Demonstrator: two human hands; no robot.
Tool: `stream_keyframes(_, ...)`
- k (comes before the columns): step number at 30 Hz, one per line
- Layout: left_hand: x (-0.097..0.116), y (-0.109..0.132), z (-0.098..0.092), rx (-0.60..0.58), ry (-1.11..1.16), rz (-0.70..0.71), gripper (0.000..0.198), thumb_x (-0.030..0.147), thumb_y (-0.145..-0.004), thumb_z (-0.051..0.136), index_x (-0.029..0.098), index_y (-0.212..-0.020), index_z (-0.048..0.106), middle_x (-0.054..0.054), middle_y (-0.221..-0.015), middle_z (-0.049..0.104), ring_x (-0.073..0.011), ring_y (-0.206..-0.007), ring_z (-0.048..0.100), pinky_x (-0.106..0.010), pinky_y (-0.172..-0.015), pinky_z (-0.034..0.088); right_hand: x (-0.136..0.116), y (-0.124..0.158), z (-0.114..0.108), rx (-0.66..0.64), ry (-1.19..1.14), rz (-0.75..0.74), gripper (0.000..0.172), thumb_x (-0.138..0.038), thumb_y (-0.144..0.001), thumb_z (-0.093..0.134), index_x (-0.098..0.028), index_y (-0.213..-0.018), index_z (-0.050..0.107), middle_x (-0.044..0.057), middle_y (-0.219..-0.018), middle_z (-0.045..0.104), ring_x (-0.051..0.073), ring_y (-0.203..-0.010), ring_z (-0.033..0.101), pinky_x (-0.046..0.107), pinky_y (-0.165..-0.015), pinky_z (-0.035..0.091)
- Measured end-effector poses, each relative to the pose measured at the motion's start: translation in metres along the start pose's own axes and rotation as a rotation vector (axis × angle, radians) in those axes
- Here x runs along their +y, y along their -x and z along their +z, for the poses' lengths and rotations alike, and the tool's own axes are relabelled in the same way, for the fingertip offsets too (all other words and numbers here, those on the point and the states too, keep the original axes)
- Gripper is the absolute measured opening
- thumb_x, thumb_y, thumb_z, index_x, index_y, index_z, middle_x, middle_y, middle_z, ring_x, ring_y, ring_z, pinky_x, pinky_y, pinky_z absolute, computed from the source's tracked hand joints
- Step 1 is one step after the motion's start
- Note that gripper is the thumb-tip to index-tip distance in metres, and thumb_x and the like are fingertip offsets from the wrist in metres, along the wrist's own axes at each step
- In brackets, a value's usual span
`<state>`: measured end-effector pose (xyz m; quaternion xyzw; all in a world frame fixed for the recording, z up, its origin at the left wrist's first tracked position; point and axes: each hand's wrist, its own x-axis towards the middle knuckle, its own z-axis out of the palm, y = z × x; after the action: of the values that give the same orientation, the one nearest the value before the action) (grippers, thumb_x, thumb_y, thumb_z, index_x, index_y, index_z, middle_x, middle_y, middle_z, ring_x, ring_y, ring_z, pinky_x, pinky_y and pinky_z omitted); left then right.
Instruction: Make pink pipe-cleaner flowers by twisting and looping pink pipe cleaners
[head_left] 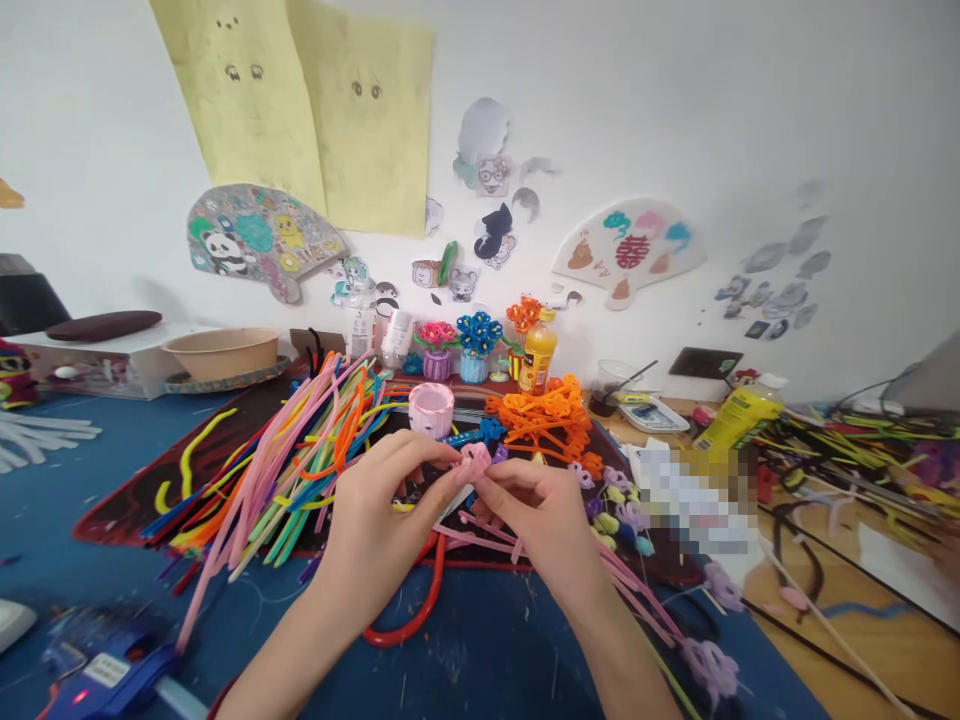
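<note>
My left hand (386, 510) and my right hand (541, 515) meet over the middle of the desk, both pinching a small looped piece of pink pipe cleaner (475, 461) between thumb and fingertips. Just behind it stands a pale pink pipe cleaner cup (431, 410). Beyond my right hand is a heap of orange pipe cleaner flowers (547, 415). Beside that hand lie several lilac and yellow flowers (630, 515). Left of my left hand spreads a bundle of coloured pipe cleaners (300, 440). Red scissor handles (427, 605) show partly under my wrists.
A blue glue gun (112, 675) with a red light lies at the front left. Small flower pots (474, 365) and an orange juice bottle (538, 355) stand along the wall. A beige bowl (221, 352) is at the left, a yellow-green bottle (739, 415) at the right.
</note>
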<state>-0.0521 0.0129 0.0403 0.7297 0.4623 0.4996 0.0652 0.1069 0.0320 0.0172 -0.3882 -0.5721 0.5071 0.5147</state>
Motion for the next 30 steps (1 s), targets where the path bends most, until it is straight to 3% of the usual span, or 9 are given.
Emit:
stream_keyframes(4,-0.0006,0.0015,0.0026,-0.018,-0.029,0.003,0.011,0.026,-0.086,0.061,0.018,-0.08,0.066,-0.002,-0.079,0.065,-0.0153,-0.074,0.056,-0.027,-0.066,0.043,-0.0005,0.0009,0.0005,-0.056,0.061,0.001,0.024,-0.038,-0.078,0.069,-0.014,-0.075,0.071,0.003,-0.062,0.068,0.015,-0.056,0.064,0.023,-0.054,0.052)
stream_keyframes(11,-0.0018,-0.0008,-0.0016,-0.148,-0.015,-0.11,0.016,0.032,-0.086,0.059,0.019,-0.077,0.066,-0.001,-0.074,0.064,-0.0151,-0.07,0.054,-0.026,-0.061,0.04,-0.0008,-0.0009,-0.0047,-0.132,0.037,0.07,0.029,-0.043,-0.08,0.065,-0.015,-0.073,0.066,0.0,-0.056,0.061,0.011,-0.048,0.057,0.021,-0.047,0.046)
stream_keyframes(16,0.0027,-0.0051,-0.0038,-0.298,0.222,-0.323,0.026,0.041,-0.085,0.057,0.018,-0.076,0.065,0.001,-0.065,0.058,-0.0111,-0.056,0.044,-0.023,-0.049,0.034,-0.0052,-0.0003,-0.0063,-0.161,-0.034,0.091,0.029,-0.043,-0.079,0.067,-0.014,-0.072,0.065,-0.003,-0.053,0.056,0.009,-0.046,0.051,0.021,-0.047,0.044)
stream_keyframes(19,0.0051,-0.0057,-0.0029,-0.343,0.385,-0.382,0.027,0.04,-0.085,0.057,0.016,-0.074,0.062,0.0,-0.068,0.057,-0.0116,-0.061,0.047,-0.022,-0.053,0.038,-0.0061,-0.0002,-0.0066,-0.19,-0.062,0.093,0.029,-0.042,-0.08,0.066,-0.014,-0.072,0.064,-0.003,-0.051,0.055,0.008,-0.045,0.05,0.02,-0.047,0.043)
stream_keyframes(24,0.0051,-0.0052,-0.0016,-0.376,0.459,-0.366,0.027,0.038,-0.088,0.053,0.016,-0.072,0.059,-0.001,-0.072,0.057,-0.014,-0.07,0.051,-0.024,-0.062,0.043,-0.0061,-0.0001,-0.0074,-0.217,-0.072,0.092,0.028,-0.041,-0.08,0.066,-0.014,-0.072,0.064,-0.003,-0.051,0.056,0.008,-0.045,0.05,0.019,-0.046,0.042)
stream_keyframes(30,0.003,-0.0059,-0.0063,-0.408,0.275,-0.29,0.024,0.036,-0.088,0.053,0.018,-0.073,0.059,-0.001,-0.078,0.06,-0.0162,-0.078,0.051,-0.027,-0.068,0.041,-0.007,0.0001,-0.0081,-0.217,-0.072,0.127,0.028,-0.039,-0.076,0.068,-0.014,-0.064,0.062,-0.005,-0.05,0.051,0.006,-0.041,0.045,0.018,-0.041,0.037)
